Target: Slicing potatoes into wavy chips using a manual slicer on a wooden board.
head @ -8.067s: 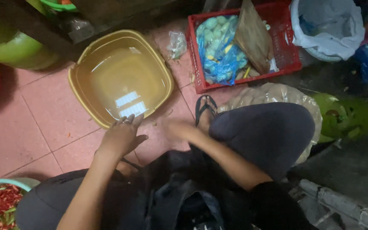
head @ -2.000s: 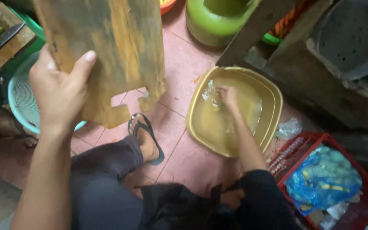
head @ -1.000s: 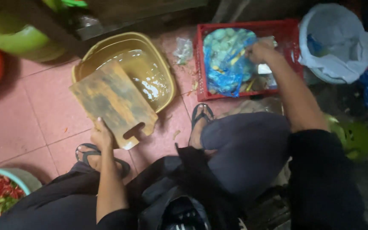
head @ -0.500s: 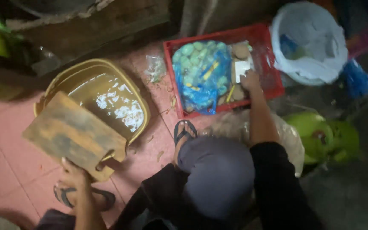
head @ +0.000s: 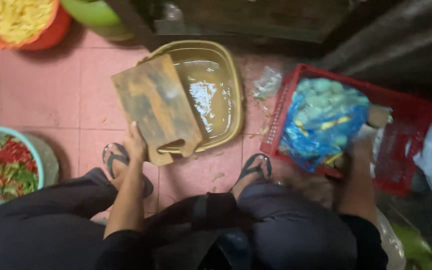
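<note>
Head view, the person squatting over a pink tiled floor [head: 41,100].

Far left, at about 9 o'clock from the person: a teal bowl [head: 31,145] of chopped red and green chillies. At 11 o'clock, an orange bowl [head: 41,37] of pale yellow shreds. Neither is touched.

Left hand [head: 135,145]: closed on the near left edge of the wooden cutting board [head: 155,107], fingers wrapped over the rim. The board runs away from that grip toward 1 o'clock; long axis roughly 11 to 5 o'clock, handle cut-out at the near end. Its far right part overhangs the yellow basin [head: 228,75], which holds murky water; the near end rests at or just above the basin's near rim, contact not clear. The left hand is much the nearer of the two to the board.

Centre: both feet in sandals [head: 251,167], one either side of the board's near end.

Right hand [head: 361,150]: at 2 o'clock, reaching into the red crate [head: 401,100], beside the blue plastic bag [head: 321,120] of pale green produce. Fingers blurred and partly hidden; open or holding something cannot be told. Well apart from board and basin.
</note>
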